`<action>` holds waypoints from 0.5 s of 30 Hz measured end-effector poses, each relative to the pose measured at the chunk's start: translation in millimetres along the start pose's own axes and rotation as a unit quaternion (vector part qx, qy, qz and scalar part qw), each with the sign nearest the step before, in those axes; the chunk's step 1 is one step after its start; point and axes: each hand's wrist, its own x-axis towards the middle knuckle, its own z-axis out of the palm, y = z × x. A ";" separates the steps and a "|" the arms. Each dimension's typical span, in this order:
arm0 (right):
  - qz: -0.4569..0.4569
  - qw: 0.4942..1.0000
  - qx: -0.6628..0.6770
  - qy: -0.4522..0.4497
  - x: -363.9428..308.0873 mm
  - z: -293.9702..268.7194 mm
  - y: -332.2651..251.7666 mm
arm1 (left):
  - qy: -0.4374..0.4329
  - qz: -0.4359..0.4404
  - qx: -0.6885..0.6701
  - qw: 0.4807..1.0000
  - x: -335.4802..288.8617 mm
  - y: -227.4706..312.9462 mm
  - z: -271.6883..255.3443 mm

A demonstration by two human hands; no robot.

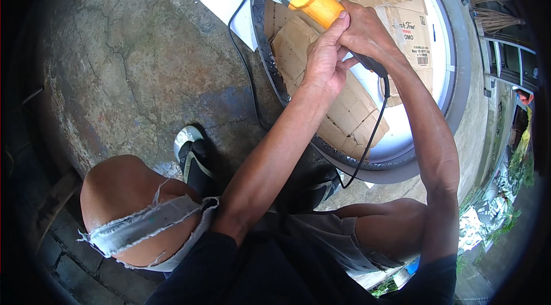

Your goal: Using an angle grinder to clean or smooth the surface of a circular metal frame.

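Observation:
Both hands are closed round a yellow and grey angle grinder (317, 5), held over a large round grey ring-shaped frame (456, 84). My left hand (327, 58) grips the body from below, its thumb lying along the yellow housing. My right hand (367, 29) wraps over the rear of the body. The grinder's grey head points to the upper left, above the frame's rim. Its disc cannot be made out. From the rear end a black power cord (377, 124) hangs down across the frame. Flattened cardboard (356, 98) covers much of the white inside of the frame.
A white sheet (229, 0) lies under the frame's left side, with the cord running over it. Cracked concrete floor (132, 58) spreads to the left. My shoes (194, 150) stand close to the frame. Brooms (493, 18) and a metal rack (508, 58) are at the far right.

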 end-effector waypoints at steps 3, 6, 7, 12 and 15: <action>-0.011 1.000 -0.010 -0.001 3.3 -1.2 3.7 | 0.012 -0.009 0.006 1.000 4.4 0.4 0.6; -0.020 1.000 -0.001 -0.015 4.7 3.0 -0.3 | 0.015 0.001 0.002 1.000 2.5 3.0 -3.5; -0.020 1.000 -0.001 -0.015 5.7 4.8 0.4 | 0.016 0.001 0.001 1.000 3.1 2.9 -4.3; -0.010 1.000 -0.006 -0.008 5.8 10.2 1.1 | 0.012 0.006 -0.007 1.000 3.6 0.3 -7.4; -0.020 1.000 -0.021 -0.011 9.9 13.6 1.1 | 0.018 0.013 -0.013 1.000 2.5 2.3 -8.4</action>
